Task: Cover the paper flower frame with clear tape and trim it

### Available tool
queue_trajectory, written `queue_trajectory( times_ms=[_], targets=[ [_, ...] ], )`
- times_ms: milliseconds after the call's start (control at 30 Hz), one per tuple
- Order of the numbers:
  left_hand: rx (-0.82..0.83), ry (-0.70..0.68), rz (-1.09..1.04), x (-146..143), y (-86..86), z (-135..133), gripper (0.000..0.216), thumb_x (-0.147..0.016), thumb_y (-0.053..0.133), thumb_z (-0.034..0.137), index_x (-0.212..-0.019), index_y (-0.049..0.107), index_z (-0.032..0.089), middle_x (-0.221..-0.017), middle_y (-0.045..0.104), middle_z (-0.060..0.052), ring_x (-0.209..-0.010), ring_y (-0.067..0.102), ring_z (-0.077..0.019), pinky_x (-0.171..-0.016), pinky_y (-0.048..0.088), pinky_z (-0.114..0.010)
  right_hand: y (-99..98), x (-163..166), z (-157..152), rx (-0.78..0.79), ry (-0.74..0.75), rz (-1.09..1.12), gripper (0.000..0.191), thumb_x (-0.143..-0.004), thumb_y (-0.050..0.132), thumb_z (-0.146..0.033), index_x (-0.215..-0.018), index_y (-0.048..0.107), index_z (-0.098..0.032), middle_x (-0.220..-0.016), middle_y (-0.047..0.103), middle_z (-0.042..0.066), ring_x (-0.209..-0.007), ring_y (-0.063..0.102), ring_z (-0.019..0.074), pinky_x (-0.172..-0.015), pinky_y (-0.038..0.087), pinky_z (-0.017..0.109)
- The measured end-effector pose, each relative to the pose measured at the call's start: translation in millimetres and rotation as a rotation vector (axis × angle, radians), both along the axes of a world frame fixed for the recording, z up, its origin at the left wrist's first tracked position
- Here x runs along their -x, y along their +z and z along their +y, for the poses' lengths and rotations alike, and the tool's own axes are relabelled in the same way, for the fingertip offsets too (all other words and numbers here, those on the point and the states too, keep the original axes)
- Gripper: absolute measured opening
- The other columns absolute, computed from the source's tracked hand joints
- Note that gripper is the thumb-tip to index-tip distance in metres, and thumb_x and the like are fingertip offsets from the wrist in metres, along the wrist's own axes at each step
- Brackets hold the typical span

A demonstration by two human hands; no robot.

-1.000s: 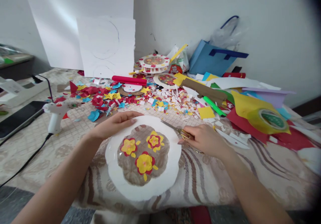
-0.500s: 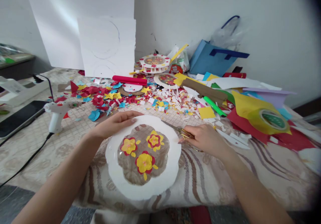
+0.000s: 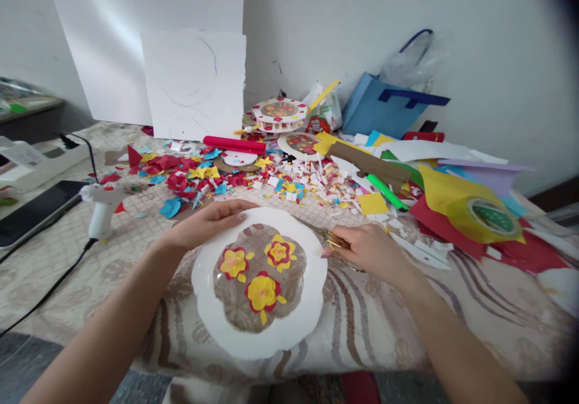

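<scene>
A white scalloped ring of card or foam board (image 3: 212, 331) with a clear middle tilts up at the table's front edge. On its clear sheet are three yellow-and-red paper flowers (image 3: 263, 292) with small yellow leaves. My left hand (image 3: 221, 218) grips the ring's upper left rim, thumb in front and fingers behind. In my right hand (image 3: 362, 241), closed round the handles, are gold-coloured scissors (image 3: 337, 239). Their blades lie along the ring's upper right edge, partly behind it. The right fingertips are close to the ring's right rim.
Paper scraps (image 3: 312, 178) cover the table's middle. A glue gun (image 3: 102, 208) with a cord, a phone (image 3: 40, 211) and a power strip (image 3: 43, 166) are at left. At right lie a green marker (image 3: 386, 192), a tape roll (image 3: 493, 216) and coloured sheets; a blue bag (image 3: 384, 105) stands behind.
Almost nothing differs. The ring has shifted very slightly to the right, and both hands keep their hold.
</scene>
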State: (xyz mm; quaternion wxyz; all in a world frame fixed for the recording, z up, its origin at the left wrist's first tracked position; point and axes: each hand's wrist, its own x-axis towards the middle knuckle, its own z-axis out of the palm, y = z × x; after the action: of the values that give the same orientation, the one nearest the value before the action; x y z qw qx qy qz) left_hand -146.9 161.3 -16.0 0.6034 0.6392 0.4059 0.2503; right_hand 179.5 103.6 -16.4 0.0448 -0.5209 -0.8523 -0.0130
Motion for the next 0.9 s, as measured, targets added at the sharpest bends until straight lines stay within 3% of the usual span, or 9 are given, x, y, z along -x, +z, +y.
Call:
queue_trajectory(
  times_ms=[200, 500, 600, 767, 900],
  targets=[
    [-0.011, -0.008, 0.005, 1, -2.2, 1, 0.042, -0.081, 0.060, 0.044, -0.117, 0.061, 0.022, -0.108, 0.068, -0.009, -0.088, 0.066, -0.0228, -0.067, 0.055, -0.027, -0.2, -4, 3, 0.015, -0.041, 0.036, 0.049, -0.091, 0.036, -0.061, -0.068, 0.048, -0.019, -0.058, 0.057, 0.001, -0.056, 0.052, 0.0158, -0.054, 0.022, 0.026],
    [0.052, 0.019, -0.044, 1, -3.1, 2, 0.043, -0.080, 0.063, 0.044, -0.116, 0.061, 0.022, -0.105, 0.070, -0.009, -0.088, 0.067, -0.0219, -0.070, 0.056, -0.026, -2.9, -18, 15, 0.035, -0.277, 0.162, 0.045, -0.089, 0.038, -0.057, -0.065, 0.045, -0.020, -0.058, 0.053, 0.002, -0.055, 0.047, 0.0155, -0.051, 0.021, 0.025],
    [0.071, 0.046, -0.050, 2, -4.5, 3, 0.044, -0.080, 0.062, 0.044, -0.117, 0.060, 0.021, -0.106, 0.070, -0.010, -0.088, 0.067, -0.0232, -0.070, 0.056, -0.029, -6.7, -27, 22, 0.166, -0.317, 0.353, 0.049, -0.087, 0.038, -0.062, -0.063, 0.043, -0.020, -0.053, 0.048, 0.001, -0.050, 0.044, 0.0139, -0.050, 0.026, 0.025],
    [0.093, 0.045, -0.078, 4, -6.5, 3, 0.046, -0.080, 0.063, 0.043, -0.119, 0.058, 0.020, -0.107, 0.069, -0.011, -0.088, 0.067, -0.0237, -0.072, 0.056, -0.031, -11.7, -38, 29, 0.558, -0.459, 0.753, 0.054, -0.082, 0.036, -0.070, -0.072, 0.049, -0.018, -0.048, 0.037, -0.004, -0.040, 0.036, 0.0099, -0.043, 0.034, 0.024],
    [0.077, 0.049, -0.084, 5, -7.2, 3, 0.044, -0.081, 0.061, 0.043, -0.117, 0.058, 0.019, -0.106, 0.069, -0.011, -0.087, 0.067, -0.0236, -0.071, 0.055, -0.032, -6.8, -39, 29, 0.618, -0.468, 0.867, 0.059, -0.078, 0.037, -0.074, -0.068, 0.049, -0.018, -0.051, 0.036, -0.003, -0.043, 0.035, 0.0091, -0.042, 0.034, 0.023]
  ],
)
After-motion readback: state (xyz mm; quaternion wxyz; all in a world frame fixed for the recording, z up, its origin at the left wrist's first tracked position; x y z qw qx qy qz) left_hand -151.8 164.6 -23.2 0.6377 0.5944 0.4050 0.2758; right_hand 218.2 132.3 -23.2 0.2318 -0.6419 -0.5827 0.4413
